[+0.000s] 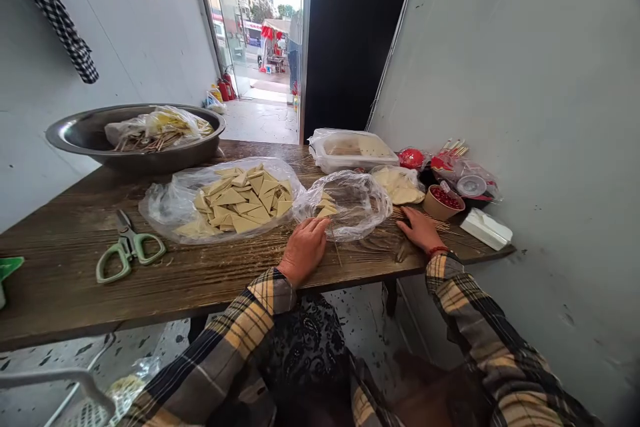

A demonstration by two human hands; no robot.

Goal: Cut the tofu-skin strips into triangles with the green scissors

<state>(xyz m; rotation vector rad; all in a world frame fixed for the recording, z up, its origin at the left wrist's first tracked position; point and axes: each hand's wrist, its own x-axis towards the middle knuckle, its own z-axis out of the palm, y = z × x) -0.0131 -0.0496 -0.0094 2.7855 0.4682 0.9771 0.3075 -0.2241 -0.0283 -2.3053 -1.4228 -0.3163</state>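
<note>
My left hand point(305, 250) is at the near left edge of a clear plastic bag point(363, 230), its fingers closed. A thin wooden skewer point(338, 250) shows at the fingertips and slants down over the tabletop. Just beyond the fingers, a few beige triangular pieces point(327, 205) lie inside that bag. Further left, a bigger open bag point(167, 203) holds a heap of the same flat triangles point(245, 200). My right hand point(421, 230) rests on the table with fingers apart, touching thin skewers point(443, 223) that lie partly under it.
Green-handled scissors point(131, 247) lie at the left. Behind them stands a wide metal basin point(65, 133) with bagged skewers. At the back are a lidded plastic box point(345, 160), a bag of pale sheets point(400, 185), a cup of red bits point(440, 208) and a white packet point(486, 228).
</note>
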